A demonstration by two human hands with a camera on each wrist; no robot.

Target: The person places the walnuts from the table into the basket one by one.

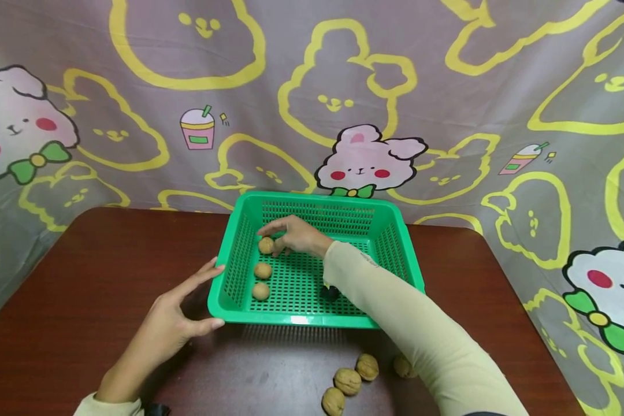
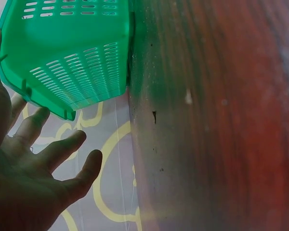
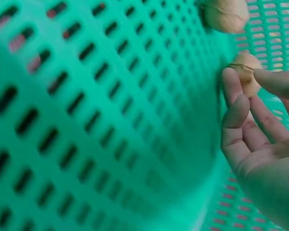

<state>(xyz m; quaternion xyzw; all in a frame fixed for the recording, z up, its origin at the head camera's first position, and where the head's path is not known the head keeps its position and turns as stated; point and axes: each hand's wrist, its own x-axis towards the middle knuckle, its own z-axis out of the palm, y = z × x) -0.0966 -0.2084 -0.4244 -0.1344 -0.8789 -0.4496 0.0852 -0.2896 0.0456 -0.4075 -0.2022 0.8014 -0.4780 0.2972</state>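
A green plastic basket with slotted walls stands on the table. Inside, my right hand pinches a walnut between thumb and fingertips, low by the basket's left wall. The right wrist view also shows this walnut at the fingertips. Two more walnuts, one in the middle and one nearer, sit in line with it on the basket floor. My left hand touches the basket's left rim with thumb and fingertips; its fingers are spread and fairly straight.
On the table in front of the basket lie several walnuts; one walnut is partly behind my right sleeve. A patterned cloth hangs close behind the basket.
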